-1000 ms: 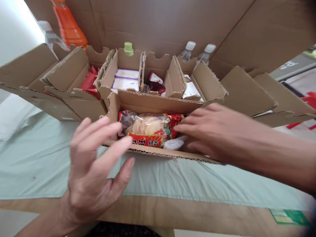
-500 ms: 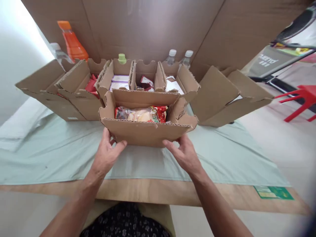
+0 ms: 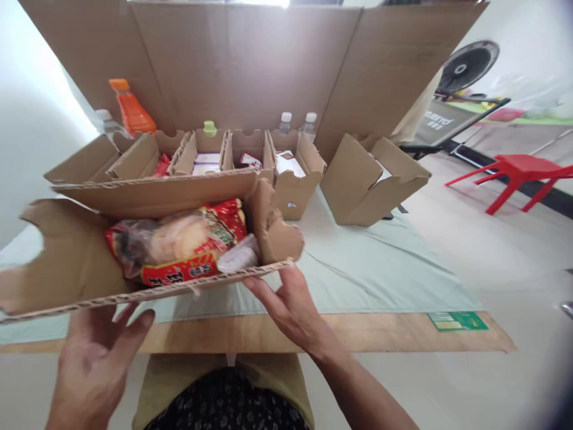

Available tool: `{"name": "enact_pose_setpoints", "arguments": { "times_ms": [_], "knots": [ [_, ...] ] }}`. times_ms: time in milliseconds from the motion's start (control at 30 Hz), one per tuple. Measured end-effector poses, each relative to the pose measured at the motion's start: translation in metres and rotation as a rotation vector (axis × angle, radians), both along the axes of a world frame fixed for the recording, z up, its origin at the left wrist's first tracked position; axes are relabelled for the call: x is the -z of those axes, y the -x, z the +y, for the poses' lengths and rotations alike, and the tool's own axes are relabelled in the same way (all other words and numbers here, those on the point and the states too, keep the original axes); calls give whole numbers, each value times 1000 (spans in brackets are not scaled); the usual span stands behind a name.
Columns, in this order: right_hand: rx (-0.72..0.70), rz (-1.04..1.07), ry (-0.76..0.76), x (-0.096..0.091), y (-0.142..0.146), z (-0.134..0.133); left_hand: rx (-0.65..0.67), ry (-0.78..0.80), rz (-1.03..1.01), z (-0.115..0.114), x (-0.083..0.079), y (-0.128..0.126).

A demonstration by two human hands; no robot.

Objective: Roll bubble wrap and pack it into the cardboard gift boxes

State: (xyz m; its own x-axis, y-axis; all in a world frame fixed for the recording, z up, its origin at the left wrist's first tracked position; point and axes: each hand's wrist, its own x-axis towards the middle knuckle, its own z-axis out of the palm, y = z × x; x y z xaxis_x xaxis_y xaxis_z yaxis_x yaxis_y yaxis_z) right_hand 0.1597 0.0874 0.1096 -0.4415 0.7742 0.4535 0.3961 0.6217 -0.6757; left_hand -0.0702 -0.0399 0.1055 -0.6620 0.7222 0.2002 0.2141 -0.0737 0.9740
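Right hand [image 3: 298, 307] grips box [image 3: 85, 251] at near right corner; left hand [image 3: 96, 358] under near edge toward left end, thumb spread, hold unclear. Box over surface [image 3: 380, 269], beyond both hands, long axis left-right, snack bag [image 3: 188, 239] inside.

A red stool [image 3: 526, 162] and fan [image 3: 471, 65] suggest a homelike room

The left hand [image 3: 92, 355] is in the lower left of the frame, its thumb [image 3: 138, 329] angled toward the upper right and its fingers partly hidden. The right hand [image 3: 293, 304] is just right of centre, gripping, thumb reaching toward the upper left. The right wrist [image 3: 323, 343] leads into a bare forearm [image 3: 362, 385] slanting to the bottom edge.
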Motion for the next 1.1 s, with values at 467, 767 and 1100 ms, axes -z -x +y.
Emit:
{"name": "enact_pose_setpoints", "arguments": {
  "times_ms": [467, 767, 1100],
  "knots": [
    [157, 184, -10, -27, -52, -3, 160, -86, 63, 25, -20, -37],
    [680, 368, 177, 65, -187, -27, 740, 13, -78, 150, 30, -141],
    [693, 301, 237, 121, -276, 13, 930, -10, -108, 216, 39, -174]
  ]
}}
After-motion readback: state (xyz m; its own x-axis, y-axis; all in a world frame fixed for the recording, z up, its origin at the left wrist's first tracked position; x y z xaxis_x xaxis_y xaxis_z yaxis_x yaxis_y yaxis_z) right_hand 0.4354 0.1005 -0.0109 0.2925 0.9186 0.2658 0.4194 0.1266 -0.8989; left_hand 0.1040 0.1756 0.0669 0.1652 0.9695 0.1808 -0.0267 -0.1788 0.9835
